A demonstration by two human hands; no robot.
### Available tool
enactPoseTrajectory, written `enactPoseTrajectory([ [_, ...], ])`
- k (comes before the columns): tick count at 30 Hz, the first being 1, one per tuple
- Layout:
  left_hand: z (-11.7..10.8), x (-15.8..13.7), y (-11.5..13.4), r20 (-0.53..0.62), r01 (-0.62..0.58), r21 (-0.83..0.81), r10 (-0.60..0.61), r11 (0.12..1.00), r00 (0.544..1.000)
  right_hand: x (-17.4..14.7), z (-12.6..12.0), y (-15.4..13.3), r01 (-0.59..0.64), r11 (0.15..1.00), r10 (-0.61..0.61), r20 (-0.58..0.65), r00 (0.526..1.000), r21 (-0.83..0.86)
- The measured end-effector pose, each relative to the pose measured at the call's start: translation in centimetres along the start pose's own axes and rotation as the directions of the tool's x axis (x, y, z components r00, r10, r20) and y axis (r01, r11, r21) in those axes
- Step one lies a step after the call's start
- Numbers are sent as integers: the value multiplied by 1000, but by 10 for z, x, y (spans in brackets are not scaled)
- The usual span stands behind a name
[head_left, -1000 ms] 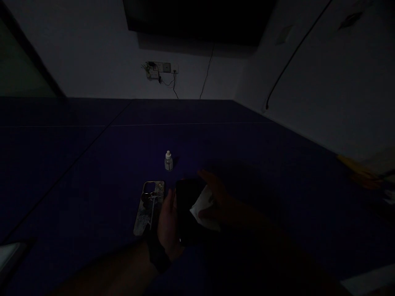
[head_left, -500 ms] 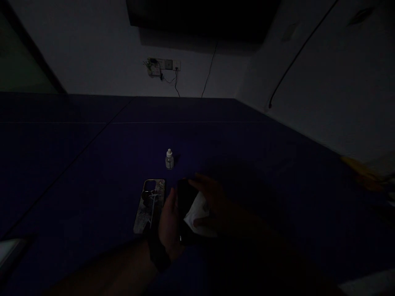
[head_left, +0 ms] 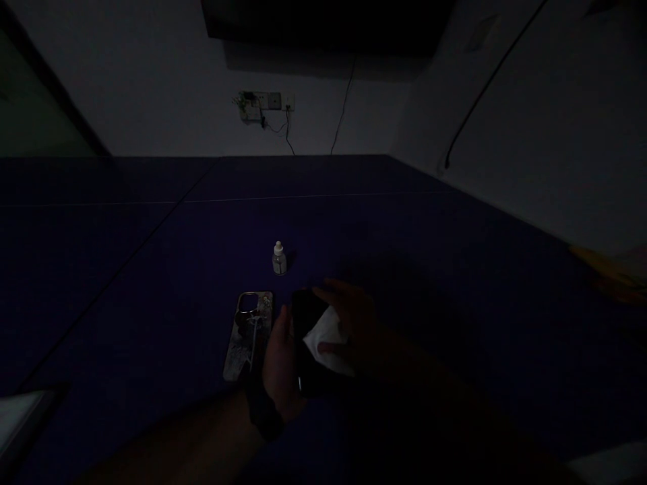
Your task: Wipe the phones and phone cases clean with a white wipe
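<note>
My left hand (head_left: 281,367), with a dark band on its wrist, holds a black smartphone (head_left: 309,313) by its left side, thumb along the edge. Across the phone's dark face lies a white cloth or tissue (head_left: 326,338). My right hand (head_left: 354,323) rests over the cloth with its fingers bent, pressing it to the phone. Just left of my left hand a patterned phone case (head_left: 247,340) with a camera cutout lies on the blue surface. A small clear dropper bottle (head_left: 279,261) with a white cap stands upright beyond the phone. Dim light hides much of the right hand.
The blue surface (head_left: 151,269) reaches back to a pale wall with sockets and cables (head_left: 273,102). A dark screen (head_left: 328,27) hangs above. A light-topped object (head_left: 23,411) sits at the lower left, yellow material (head_left: 606,269) at the right.
The view has shifted slightly. My left hand still holds the phone, and my right hand stays on the white cloth with little visible movement.
</note>
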State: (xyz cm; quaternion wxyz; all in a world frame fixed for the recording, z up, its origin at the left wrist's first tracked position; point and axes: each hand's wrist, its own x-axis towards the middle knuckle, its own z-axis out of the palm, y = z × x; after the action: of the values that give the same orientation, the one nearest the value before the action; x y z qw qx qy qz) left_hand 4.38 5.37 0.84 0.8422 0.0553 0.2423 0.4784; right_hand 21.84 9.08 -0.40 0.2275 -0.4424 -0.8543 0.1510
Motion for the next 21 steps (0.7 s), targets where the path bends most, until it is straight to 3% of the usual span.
enactPoseTrajectory([
  [3, 3, -2, 1, 9, -20, 6, 20, 1000, 1000, 2, -4, 8, -65, 998, 64, -72, 995, -13],
  [6, 5, -3, 1, -18, -39, 15, 40, 999, 999, -1, -10, 11, 33, 999, -33, 39, 999, 1],
  [9, 2, -1, 1, -42, -32, 31, 34, 999, 999, -2, -5, 1, 94, 996, -94, 52, 994, -8],
  [15, 1, 0, 1, -3, -26, 26, 27, 999, 1000, 1, -2, 4, -42, 994, 37, -45, 998, -104],
  [21, 1, 0, 2, -28, -2, 26, 2, 1000, 1000, -4, -4, 0, 128, 990, -124, 53, 991, -66],
])
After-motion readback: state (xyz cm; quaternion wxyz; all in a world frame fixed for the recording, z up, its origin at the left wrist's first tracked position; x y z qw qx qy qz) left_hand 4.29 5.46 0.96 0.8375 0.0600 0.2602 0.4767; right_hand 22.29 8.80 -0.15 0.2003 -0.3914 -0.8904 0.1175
